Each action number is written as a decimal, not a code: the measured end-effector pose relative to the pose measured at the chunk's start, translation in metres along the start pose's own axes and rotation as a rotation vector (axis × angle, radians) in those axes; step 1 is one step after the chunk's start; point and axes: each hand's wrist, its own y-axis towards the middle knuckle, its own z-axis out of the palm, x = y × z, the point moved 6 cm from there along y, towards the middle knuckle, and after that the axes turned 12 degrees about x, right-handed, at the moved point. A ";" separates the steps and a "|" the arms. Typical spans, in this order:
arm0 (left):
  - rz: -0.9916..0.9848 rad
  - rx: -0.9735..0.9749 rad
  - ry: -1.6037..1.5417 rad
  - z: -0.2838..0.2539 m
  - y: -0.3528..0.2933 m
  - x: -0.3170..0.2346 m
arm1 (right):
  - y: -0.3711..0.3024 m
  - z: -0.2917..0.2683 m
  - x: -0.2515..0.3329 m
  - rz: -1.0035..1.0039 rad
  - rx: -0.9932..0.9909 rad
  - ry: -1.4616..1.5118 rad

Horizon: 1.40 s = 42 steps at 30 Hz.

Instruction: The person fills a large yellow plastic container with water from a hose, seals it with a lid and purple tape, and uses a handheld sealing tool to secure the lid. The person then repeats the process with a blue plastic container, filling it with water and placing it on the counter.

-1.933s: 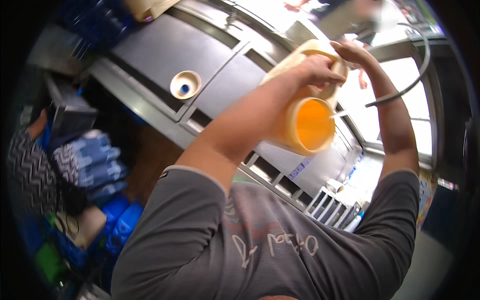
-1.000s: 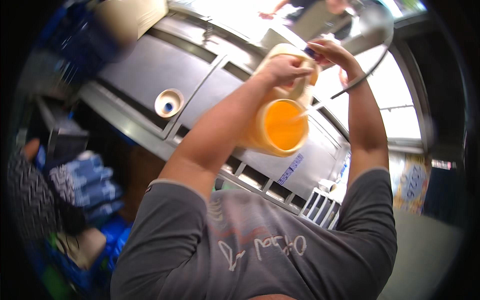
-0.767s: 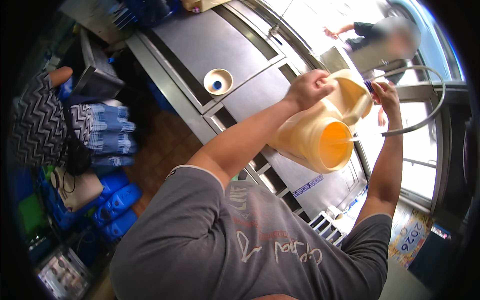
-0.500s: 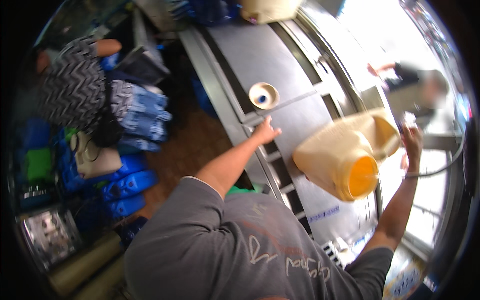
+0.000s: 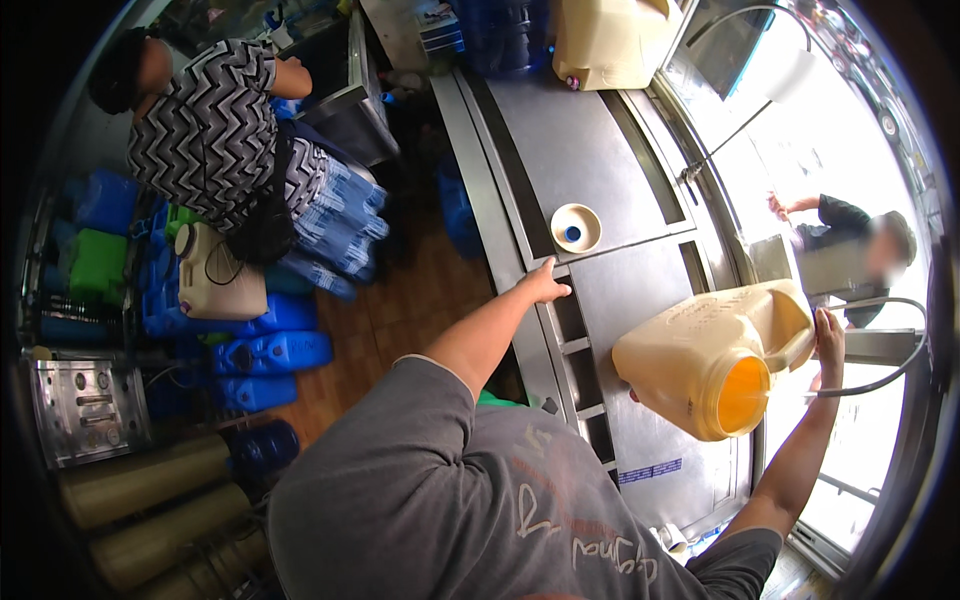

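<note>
A large cream jerrycan (image 5: 670, 350) stands on the steel counter (image 5: 650, 440) with its round mouth uncapped, showing a yellow inside. A thin grey hose (image 5: 870, 385) loops round by the window, and its end points at that mouth. My right hand (image 5: 829, 340) is raised beyond the jerrycan's handle, beside the hose; its fingers look curled around something small, partly hidden. My left hand (image 5: 545, 284) is at the counter's near edge, forefinger stretched out and nothing held. Just past its fingertip lies a round cream cap (image 5: 576, 229) with a blue centre.
Another cream container (image 5: 610, 45) and a blue water bottle (image 5: 500, 35) stand at the counter's far end. To the left, a person in a zigzag top (image 5: 205, 130) stands near stacked blue jugs (image 5: 270, 355). Someone else (image 5: 860, 240) is outside the window.
The whole view has shifted, with the counter and jerrycan now lower and further right. My right hand has come down nearer the jerrycan's handle. My left hand remains near the cap.
</note>
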 end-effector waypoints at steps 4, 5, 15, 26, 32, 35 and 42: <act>0.068 0.045 -0.061 0.001 -0.003 -0.008 | 0.000 0.003 0.004 -0.040 0.113 0.031; 0.041 0.077 -0.035 0.001 -0.006 -0.011 | -0.004 0.002 -0.006 0.176 0.102 0.212; -0.034 0.113 0.130 0.005 -0.043 -0.039 | -0.016 0.015 0.012 0.228 -0.023 0.400; 0.349 0.349 0.600 0.053 -0.094 -0.021 | -0.241 0.269 -0.077 0.568 -0.351 0.527; 0.234 0.451 0.345 0.088 -0.154 0.004 | -0.428 0.427 0.043 0.943 0.665 0.168; 0.256 0.439 0.023 0.107 -0.168 -0.007 | -0.460 0.421 0.091 0.782 0.674 0.052; 0.517 0.242 0.027 0.125 -0.201 -0.090 | -0.449 0.410 0.060 0.752 0.634 0.225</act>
